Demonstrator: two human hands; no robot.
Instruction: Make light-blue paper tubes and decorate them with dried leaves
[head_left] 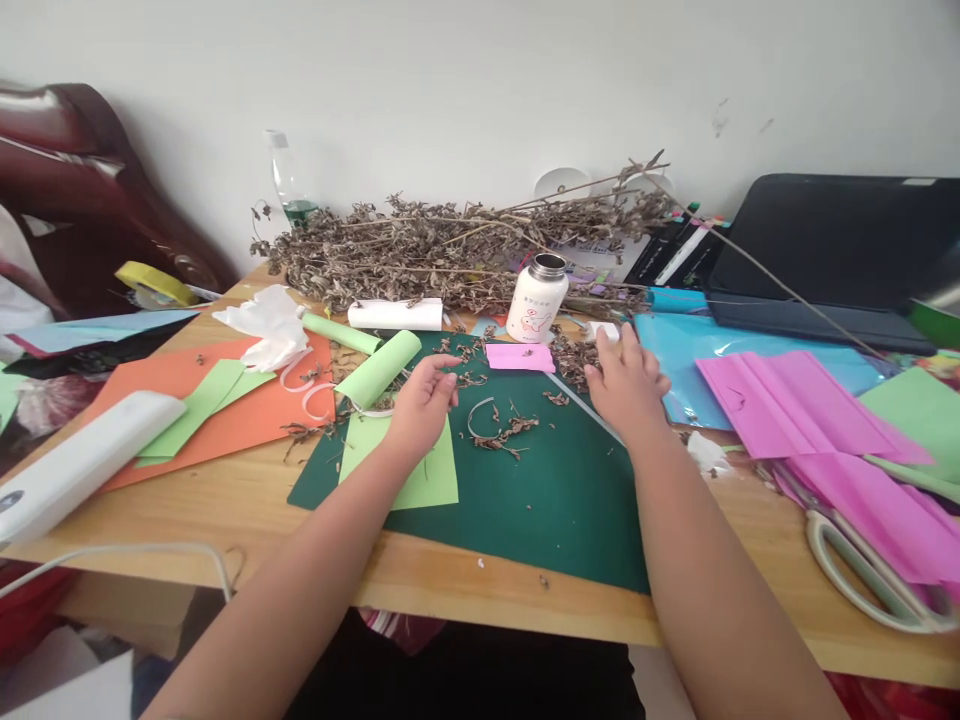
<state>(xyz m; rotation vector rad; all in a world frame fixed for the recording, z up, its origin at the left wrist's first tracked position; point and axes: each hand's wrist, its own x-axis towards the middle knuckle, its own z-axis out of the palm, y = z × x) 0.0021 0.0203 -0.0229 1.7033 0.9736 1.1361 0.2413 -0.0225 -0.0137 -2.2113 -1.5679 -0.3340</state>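
My left hand [426, 402] is over the green cutting mat [517, 510], fingers loosely bent and slightly apart, with nothing visible in them. Just left of it lies a rolled light green paper [381, 370], and under the wrist is a flat light green sheet [435, 480]. My right hand [628, 382] reaches over the mat's right edge with its fingers apart, close to crumbled dry leaves [574, 360] and a blue plastic-wrapped pack [675, 340]. Between the hands are a folded pink paper [519, 358], a curled pale strip [474, 420] and leaf bits [508, 430].
Behind stand an open white bottle [538, 300] and a heap of dried stems [405, 250]. Scissors [862, 570] and pink paper [795, 400] lie right. Leftward are orange paper [247, 420], a crumpled tissue [266, 325] and a white device with a cable [90, 460].
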